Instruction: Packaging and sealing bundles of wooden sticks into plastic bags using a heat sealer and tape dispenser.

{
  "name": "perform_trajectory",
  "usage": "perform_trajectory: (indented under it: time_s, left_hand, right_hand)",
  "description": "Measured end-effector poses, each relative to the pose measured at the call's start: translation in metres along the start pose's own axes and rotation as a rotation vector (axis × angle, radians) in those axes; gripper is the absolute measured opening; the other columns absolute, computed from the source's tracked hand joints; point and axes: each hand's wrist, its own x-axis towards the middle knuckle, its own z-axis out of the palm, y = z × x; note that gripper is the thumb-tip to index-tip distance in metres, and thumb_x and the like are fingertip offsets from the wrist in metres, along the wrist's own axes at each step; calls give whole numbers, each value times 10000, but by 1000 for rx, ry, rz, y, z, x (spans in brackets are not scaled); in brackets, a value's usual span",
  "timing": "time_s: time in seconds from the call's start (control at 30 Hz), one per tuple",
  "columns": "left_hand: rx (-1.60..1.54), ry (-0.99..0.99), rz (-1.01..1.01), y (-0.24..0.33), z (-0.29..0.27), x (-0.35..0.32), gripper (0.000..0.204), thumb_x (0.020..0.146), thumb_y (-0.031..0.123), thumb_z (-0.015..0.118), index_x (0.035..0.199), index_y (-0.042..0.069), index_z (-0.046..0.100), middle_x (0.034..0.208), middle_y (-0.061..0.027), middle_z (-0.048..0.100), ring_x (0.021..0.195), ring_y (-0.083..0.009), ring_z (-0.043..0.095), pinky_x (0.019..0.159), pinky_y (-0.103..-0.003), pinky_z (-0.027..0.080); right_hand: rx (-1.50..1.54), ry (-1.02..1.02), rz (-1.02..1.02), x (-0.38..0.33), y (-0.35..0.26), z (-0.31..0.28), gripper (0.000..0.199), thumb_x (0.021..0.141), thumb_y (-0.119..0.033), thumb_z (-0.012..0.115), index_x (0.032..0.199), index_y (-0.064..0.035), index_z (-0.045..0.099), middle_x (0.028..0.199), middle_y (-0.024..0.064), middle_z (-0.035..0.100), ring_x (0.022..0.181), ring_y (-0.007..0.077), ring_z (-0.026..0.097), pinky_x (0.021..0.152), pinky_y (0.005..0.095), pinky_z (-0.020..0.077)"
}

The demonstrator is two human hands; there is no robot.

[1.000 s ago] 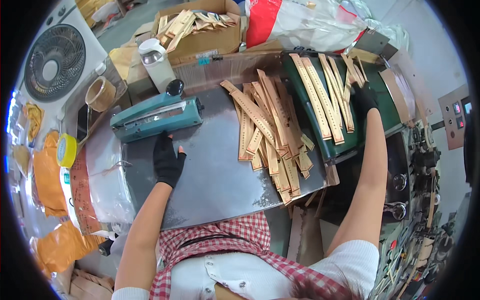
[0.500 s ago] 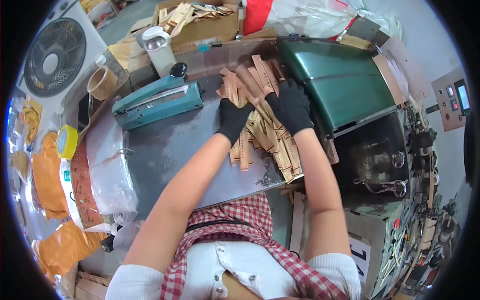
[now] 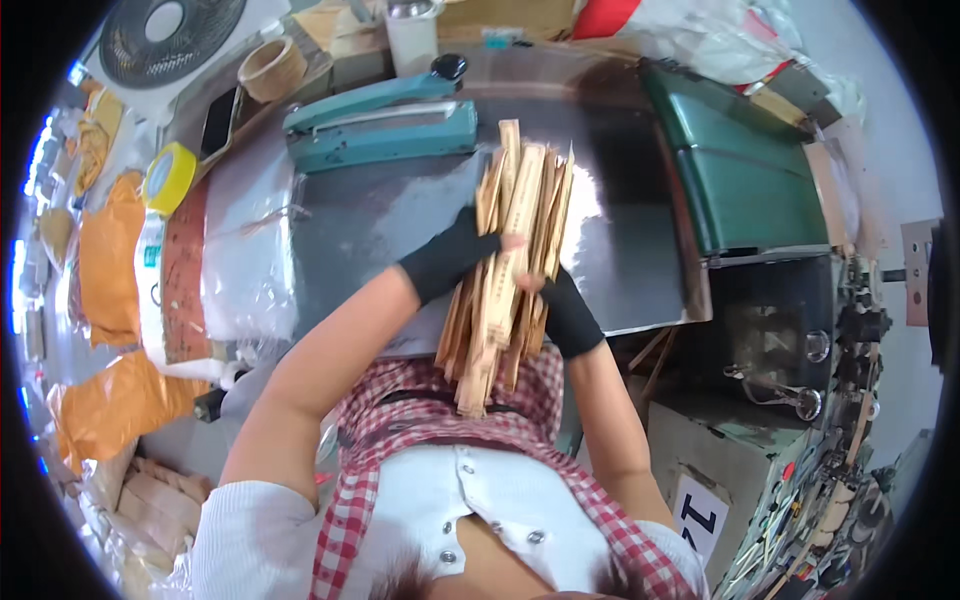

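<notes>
Wooden strips [image 3: 505, 270] (a thick bundle) clamped between both gloved hands [image 3: 510, 285].

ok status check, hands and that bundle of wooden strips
Left hand and right hand both clamped on bundle of wooden strips. Bundle lifted off metal table. Heat sealer behind, clear.

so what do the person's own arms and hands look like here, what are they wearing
Both hands wear black fabric gloves with the fingertips left open: the left hand and the right hand. The forearms are uncovered from wrist to upper arm. Short white ribbed sleeves sit at the shoulders. No cables or markings show on either arm.
</notes>
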Motion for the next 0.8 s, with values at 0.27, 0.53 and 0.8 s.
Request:
perform_trajectory:
  time_s: [0.27,0.53,0.8]
  left_hand:
    - [55,290,-213,-22,-31,-60,556,797,294,745,1229,24,522,1026,-91,633,880,-175,635,745,-303,537]
    - [-91,434,24,-47,-23,-88,721,707,237,811,1273,-4,434,1094,-115,574,999,-194,578,868,-331,478]
    - [668,561,810,92,12,-117,1197,475,360,944,1391,-18,273,1265,-140,489,1182,-224,487,1002,-328,381]
  right_hand:
    - [-411,72,158,2,26,57,461,795,-192,718,1157,5,510,993,70,597,842,159,602,748,293,495]
    - [62,-169,353,11,21,70,574,716,-245,785,1181,-45,513,967,3,572,860,129,568,766,262,485]
    - [-432,-267,-191,16,-87,105,559,636,-201,868,1118,-48,630,1068,21,647,1011,165,601,902,303,476]
